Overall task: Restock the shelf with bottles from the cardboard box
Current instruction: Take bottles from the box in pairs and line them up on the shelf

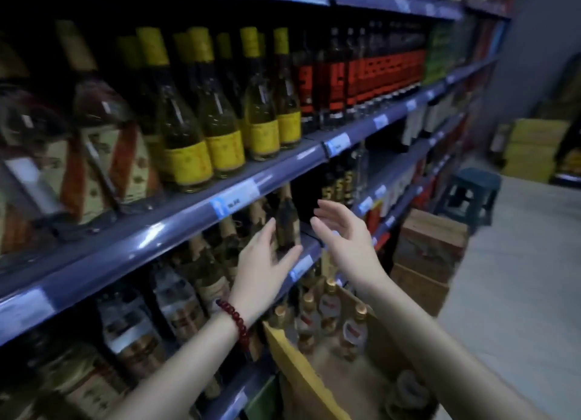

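Observation:
A brown-labelled bottle (286, 223) stands at the front of the middle shelf (176, 227), at the right end of a row of like bottles. My left hand (262, 264), with a red bead bracelet on the wrist, has its fingers spread beside and under that bottle; whether it touches is blurred. My right hand (342, 234) hovers open just right of the bottle, holding nothing. Below my arms an open cardboard box (301, 375) holds several gold-capped bottles (328, 306) standing upright.
The shelf above carries yellow-labelled bottles (226, 127) and red-labelled dark bottles (371, 76). More bottles fill the lower shelf (176, 306). Closed cartons (430, 249) sit on the floor by the shelf, with a dark stool (471, 193) and yellow crates (534, 149) further down the aisle.

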